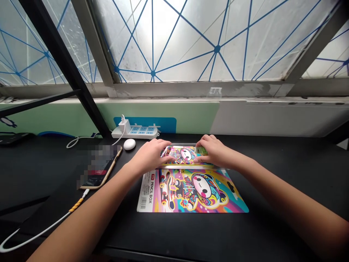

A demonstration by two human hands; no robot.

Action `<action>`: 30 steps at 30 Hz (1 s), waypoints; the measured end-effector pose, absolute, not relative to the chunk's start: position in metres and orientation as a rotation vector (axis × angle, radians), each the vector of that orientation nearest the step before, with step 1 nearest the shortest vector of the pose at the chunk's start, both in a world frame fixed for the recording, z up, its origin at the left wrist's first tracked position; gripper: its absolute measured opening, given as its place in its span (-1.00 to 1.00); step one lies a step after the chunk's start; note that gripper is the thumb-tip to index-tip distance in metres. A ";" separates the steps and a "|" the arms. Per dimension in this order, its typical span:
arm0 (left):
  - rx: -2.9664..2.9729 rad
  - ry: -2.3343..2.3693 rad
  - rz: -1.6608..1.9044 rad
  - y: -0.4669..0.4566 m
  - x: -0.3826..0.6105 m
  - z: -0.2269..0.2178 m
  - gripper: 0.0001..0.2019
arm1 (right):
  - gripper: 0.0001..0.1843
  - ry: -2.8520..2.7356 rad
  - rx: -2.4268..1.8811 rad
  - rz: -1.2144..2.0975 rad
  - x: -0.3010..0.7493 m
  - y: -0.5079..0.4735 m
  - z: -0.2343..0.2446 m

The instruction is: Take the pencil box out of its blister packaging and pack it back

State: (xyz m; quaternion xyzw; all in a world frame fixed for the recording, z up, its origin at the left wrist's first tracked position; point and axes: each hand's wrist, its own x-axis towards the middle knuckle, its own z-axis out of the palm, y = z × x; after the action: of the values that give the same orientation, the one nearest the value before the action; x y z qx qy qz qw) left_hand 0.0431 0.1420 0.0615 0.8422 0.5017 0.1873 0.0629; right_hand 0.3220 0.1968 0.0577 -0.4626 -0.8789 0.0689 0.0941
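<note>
Well, at the far left a phone [100,171] in a gold-edged case lies on the black counter [286,182], its screen blurred out. A white charging cable [76,205] with a yellow-wrapped section runs from its lower end toward the near edge. Just beyond the phone sit a white earbud case [129,144] and a white power strip [135,131] with a plug in it, set against a pale green wall panel [163,109].

Further right, the left hand [149,154] curves over the left end of a shiny pencil box [184,155] printed with a colourful cartoon figure, gripping it from above. The box lies flat on the counter, just beyond a printed card [192,191] labelled PENCIL BOX, which shows the same cartoon and lies flat nearer the person. The right hand [214,151] grips the box's right end, its fingers closed over the top beside a small green strip [201,151] of uncertain kind.
</note>
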 end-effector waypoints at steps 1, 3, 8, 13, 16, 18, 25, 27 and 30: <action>2.534 1.527 0.563 0.145 0.038 0.062 -0.52 | -0.38 -2.600 -1.368 0.176 0.322 0.197 0.057; 2.502 1.533 0.575 0.151 0.027 0.064 -0.48 | -0.40 -2.580 -1.352 0.110 0.321 0.195 0.057; 2.432 1.479 0.598 0.162 0.003 0.071 -0.47 | -0.47 -2.525 -1.258 -0.046 0.320 0.179 0.060; 2.446 1.416 0.633 0.157 -0.004 0.075 -0.62 | -0.62 -2.449 -1.150 -0.176 0.318 0.161 0.060; 2.500 1.426 0.779 0.147 -0.002 0.078 -0.66 | -0.84 -2.415 -1.024 -0.242 0.321 0.152 0.066; 2.619 1.410 0.981 0.133 0.000 0.081 -0.67 | -0.92 -2.360 -0.925 -0.302 0.325 0.141 0.072; 2.976 1.252 1.203 0.043 0.003 0.063 -0.73 | -0.36 -2.311 -0.685 -0.464 0.357 0.062 0.055; 2.951 1.289 1.020 0.023 0.003 0.045 -0.70 | -0.26 -2.401 -0.656 -0.390 0.367 0.043 0.037; 2.744 1.355 0.886 0.005 0.001 0.024 -0.63 | -0.26 -2.476 -0.613 -0.329 0.375 0.032 0.018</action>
State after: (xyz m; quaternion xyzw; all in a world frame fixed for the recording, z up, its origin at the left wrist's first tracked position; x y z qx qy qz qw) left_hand 0.0011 0.0054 0.0237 0.8610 0.4253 0.2780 -0.0223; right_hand 0.3751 0.0324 0.0178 -0.2289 -0.9238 -0.1228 0.2811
